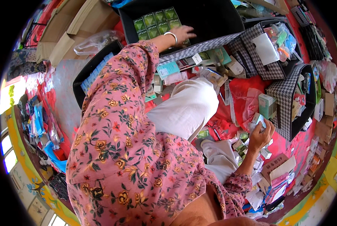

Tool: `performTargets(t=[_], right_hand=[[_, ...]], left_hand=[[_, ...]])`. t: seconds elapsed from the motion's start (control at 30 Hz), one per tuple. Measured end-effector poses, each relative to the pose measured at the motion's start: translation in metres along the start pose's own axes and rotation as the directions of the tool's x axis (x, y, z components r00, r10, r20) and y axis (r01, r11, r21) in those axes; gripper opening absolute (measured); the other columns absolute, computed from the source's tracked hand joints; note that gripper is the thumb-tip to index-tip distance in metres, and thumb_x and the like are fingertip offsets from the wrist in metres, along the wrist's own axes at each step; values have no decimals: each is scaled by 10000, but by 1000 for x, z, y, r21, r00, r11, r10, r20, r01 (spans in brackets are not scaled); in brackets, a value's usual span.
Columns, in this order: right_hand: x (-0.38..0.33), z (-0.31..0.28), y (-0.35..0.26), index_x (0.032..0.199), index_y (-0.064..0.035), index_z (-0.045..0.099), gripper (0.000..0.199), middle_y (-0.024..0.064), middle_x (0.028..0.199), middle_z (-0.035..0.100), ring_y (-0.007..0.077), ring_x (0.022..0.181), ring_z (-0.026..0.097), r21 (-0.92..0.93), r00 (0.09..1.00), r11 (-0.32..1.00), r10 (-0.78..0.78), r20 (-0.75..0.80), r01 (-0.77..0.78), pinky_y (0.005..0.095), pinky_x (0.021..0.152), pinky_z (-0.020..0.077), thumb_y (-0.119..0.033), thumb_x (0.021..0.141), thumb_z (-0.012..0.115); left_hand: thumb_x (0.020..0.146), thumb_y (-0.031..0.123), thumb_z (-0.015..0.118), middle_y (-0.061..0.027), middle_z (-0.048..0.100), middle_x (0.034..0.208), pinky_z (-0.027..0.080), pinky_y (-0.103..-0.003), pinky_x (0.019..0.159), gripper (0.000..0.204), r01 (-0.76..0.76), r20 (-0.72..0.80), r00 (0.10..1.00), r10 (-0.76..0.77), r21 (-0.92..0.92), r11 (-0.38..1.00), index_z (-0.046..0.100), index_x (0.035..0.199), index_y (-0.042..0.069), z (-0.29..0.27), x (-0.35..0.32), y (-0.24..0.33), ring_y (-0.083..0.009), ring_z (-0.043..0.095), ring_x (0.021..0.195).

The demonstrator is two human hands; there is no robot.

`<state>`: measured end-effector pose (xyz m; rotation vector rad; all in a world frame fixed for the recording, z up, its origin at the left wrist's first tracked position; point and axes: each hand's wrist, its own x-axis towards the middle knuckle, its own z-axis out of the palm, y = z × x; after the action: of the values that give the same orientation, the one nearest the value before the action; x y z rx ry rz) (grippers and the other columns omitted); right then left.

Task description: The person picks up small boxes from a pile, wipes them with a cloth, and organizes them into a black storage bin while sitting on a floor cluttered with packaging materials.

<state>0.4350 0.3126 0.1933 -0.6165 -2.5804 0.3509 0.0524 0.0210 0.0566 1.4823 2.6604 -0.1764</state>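
My left hand point(183, 33), a silver bangle on its wrist, reaches into a large black fabric bin point(229, 19) at the top. It lies palm down, fingers apart, against the right end of two rows of green boxes point(155, 22) standing in that bin. My right hand point(261, 136) is low at the right, beside my white-trousered knee. Its fingers are closed on a small pale blue-and-white packet point(258, 119). Several similar small packets and boxes point(247, 148) lie scattered around that hand on the red cloth point(244, 90).
Two houndstooth baskets point(251, 49) point(285, 94) full of small goods stand at the right, a pale green box point(266, 105) beside them. A black tray of blue boxes point(89, 75) is at the left. Cardboard boxes point(81, 22) and a clear bag point(97, 39) lie at the upper left.
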Motion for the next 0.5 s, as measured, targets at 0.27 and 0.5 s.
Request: performTargets(t=[0.27,0.5], right_hand=[[-1,-4,-5,924,-11,577,178,160,923,557,320,871,543,9,1000,1000,-27,-14,27,381,749,440,-29,747,585],[-4,-7,51,881,-53,622,139,120,848,625,288,781,598,70,970,990,133,-202,-121,354,696,462,-106,758,585]], left_hand=[[818,133,430,-116,-34,1467,91,-485,1080,722,56,481,876,10,-124,991,17,1410,159,101,2,-16,-347,17,1342],[778,91,537,-148,541,1148,458,-334,816,494,114,73,993,-94,-360,926,418,1258,70,-37,0,-8,-239,567,972]])
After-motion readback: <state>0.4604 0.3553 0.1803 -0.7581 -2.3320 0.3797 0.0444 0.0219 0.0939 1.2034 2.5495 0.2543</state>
